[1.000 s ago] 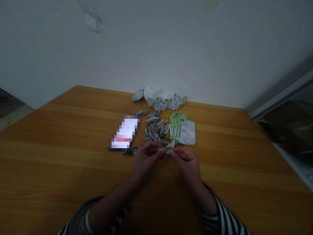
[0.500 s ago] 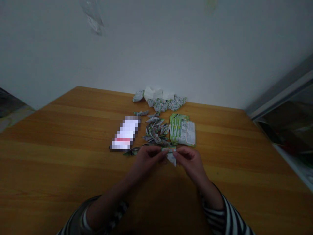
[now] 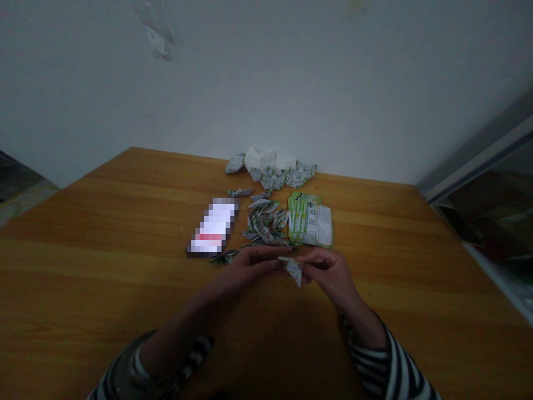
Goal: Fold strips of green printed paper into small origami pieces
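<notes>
Between my hands is a small folded piece of printed paper [image 3: 295,271], its pointed corner hanging down. My right hand [image 3: 328,273] pinches its right side between thumb and fingers. From the left, my left hand [image 3: 256,265] grips the paper's other end, index finger stretched along behind it. Just beyond my hands lies a heap of folded paper pieces [image 3: 264,223], printed in grey and green. A stack of flat green-and-white printed sheets [image 3: 318,225] sits right of that heap.
A phone with a lit, blurred screen [image 3: 214,228] lies left of the heap on the wooden table [image 3: 125,233]. Against the wall stand folded paper units [image 3: 277,176] and a white tissue-like piece [image 3: 260,159]. A clear plastic bag [image 3: 158,30] hangs on the wall.
The paper has turned in my fingers, and its flat upper band now looks narrower, edge-on. My left index finger has stretched out to the right. The things on the table have stayed put.
</notes>
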`<state>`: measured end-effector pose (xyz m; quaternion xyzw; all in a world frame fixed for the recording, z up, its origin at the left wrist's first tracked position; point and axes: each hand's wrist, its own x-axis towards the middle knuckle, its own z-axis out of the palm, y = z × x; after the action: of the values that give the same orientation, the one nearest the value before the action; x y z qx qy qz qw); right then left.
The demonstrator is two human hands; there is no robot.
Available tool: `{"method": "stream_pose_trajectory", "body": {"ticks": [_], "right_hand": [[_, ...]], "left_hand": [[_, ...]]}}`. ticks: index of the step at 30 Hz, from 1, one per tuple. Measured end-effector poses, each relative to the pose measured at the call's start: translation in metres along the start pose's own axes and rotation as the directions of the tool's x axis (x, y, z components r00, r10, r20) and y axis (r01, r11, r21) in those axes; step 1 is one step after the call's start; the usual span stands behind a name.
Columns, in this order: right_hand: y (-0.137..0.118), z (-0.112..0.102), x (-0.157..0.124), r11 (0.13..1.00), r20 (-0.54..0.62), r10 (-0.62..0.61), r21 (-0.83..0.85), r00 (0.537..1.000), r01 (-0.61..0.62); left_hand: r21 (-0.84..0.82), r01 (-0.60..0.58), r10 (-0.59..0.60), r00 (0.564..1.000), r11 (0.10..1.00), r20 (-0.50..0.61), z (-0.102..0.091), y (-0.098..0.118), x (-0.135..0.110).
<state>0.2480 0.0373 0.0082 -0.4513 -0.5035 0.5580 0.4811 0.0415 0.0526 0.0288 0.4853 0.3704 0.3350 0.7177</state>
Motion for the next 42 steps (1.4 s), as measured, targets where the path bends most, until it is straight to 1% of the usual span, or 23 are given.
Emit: {"method": "stream_pose_trajectory", "body": {"ticks": [2,4,6,8,10,13,15,18,20,22,23,25,28,30,31,32,33,34,35,36,38,39,42], "right_hand": [[0.0,0.0,-0.001,0.997,0.026,-0.049,-0.063,0.998,0.05],[0.001,0.002,-0.003,0.984,0.055,-0.102,-0.142,0.993,0.109],[0.003,0.004,-0.004,0.962,0.083,-0.152,-0.216,0.985,0.167],[0.005,0.006,-0.005,0.943,0.1,-0.19,-0.26,0.977,0.21],[0.007,0.008,-0.005,0.929,0.109,-0.209,-0.287,0.972,0.232],[0.006,0.01,-0.004,0.923,0.122,-0.211,-0.302,0.97,0.239],[0.004,0.009,-0.003,0.93,0.16,-0.203,-0.276,0.966,0.241],[0.003,0.008,-0.002,0.943,0.224,-0.201,-0.218,0.954,0.25],[0.006,0.009,-0.001,0.94,0.182,-0.228,-0.215,0.956,0.265],[0.011,0.011,0.0,0.943,0.089,-0.242,-0.215,0.966,0.256],[0.014,0.012,0.0,0.952,0.043,-0.229,-0.2,0.972,0.233],[0.018,0.016,0.001,0.974,-0.02,-0.182,-0.138,0.983,0.178],[0.018,0.021,0.001,0.993,-0.041,-0.116,-0.038,0.992,0.115],[0.015,0.023,0.001,0.997,-0.03,-0.076,0.002,0.997,0.076],[0.014,0.023,0.001,0.998,-0.032,-0.055,0.011,0.998,0.056],[0.012,0.024,0.001,0.999,-0.036,-0.036,0.017,0.999,0.037],[0.011,0.023,0.001,0.999,-0.041,-0.022,0.022,0.999,0.023],[0.01,0.023,0.002,1.0,-0.042,-0.015,0.025,0.999,0.016],[0.01,0.022,0.002,1.0,-0.039,-0.014,0.027,0.999,0.015],[0.01,0.021,0.003,0.999,-0.034,-0.019,0.03,0.999,0.02],[0.011,0.019,0.004,0.999,-0.025,-0.033,0.025,0.999,0.034],[0.012,0.018,0.004,0.999,-0.026,-0.039,0.018,0.999,0.04],[0.014,0.016,0.004,0.999,-0.031,-0.038,-0.005,0.999,0.037]], "left_hand": [[-0.025,0.046,-0.047,0.998,0.999,-0.035,0.0,0.002,0.0],[0.015,0.071,-0.069,0.993,0.997,-0.091,-0.001,0.003,0.0],[0.153,0.088,-0.071,0.991,0.984,-0.114,-0.001,0.0,0.002],[0.295,0.1,-0.076,0.993,0.95,-0.093,-0.002,-0.003,0.003],[0.348,0.113,-0.09,0.993,0.931,-0.081,-0.002,-0.007,0.003],[0.347,0.112,-0.068,0.988,0.931,-0.136,0.002,-0.008,0.003],[0.335,0.097,-0.032,0.981,0.937,-0.193,0.004,-0.007,0.004],[0.24,0.085,-0.026,0.971,0.967,-0.238,0.004,-0.006,0.005],[0.164,0.102,-0.069,0.978,0.981,-0.197,0.002,-0.008,0.006],[0.101,0.142,-0.13,0.985,0.985,-0.114,0.003,-0.012,0.005],[0.077,0.157,-0.151,0.985,0.985,-0.079,0.004,-0.015,0.005],[0.048,0.156,-0.153,0.987,0.987,-0.052,0.009,-0.02,0.005],[0.068,0.081,-0.076,0.994,0.994,-0.079,0.014,-0.024,0.005],[0.146,-0.02,0.045,0.984,0.989,-0.17,0.015,-0.022,0.006],[0.216,-0.076,0.126,0.965,0.973,-0.23,0.015,-0.021,0.006],[0.303,-0.127,0.216,0.935,0.944,-0.28,0.014,-0.019,0.005],[0.397,-0.168,0.301,0.905,0.902,-0.301,0.013,-0.016,0.005],[0.485,-0.2,0.371,0.883,0.852,-0.288,0.012,-0.014,0.004],[0.551,-0.225,0.413,0.878,0.803,-0.243,0.011,-0.012,0.003],[0.595,-0.248,0.43,0.884,0.765,-0.184,0.01,-0.011,0.003],[0.638,-0.281,0.421,0.904,0.717,-0.075,0.01,-0.009,0.002],[0.649,-0.286,0.407,0.912,0.705,-0.041,0.01,-0.008,0.002],[0.68,-0.269,0.371,0.929,0.682,-0.006,0.01,-0.008,0.002]]}}
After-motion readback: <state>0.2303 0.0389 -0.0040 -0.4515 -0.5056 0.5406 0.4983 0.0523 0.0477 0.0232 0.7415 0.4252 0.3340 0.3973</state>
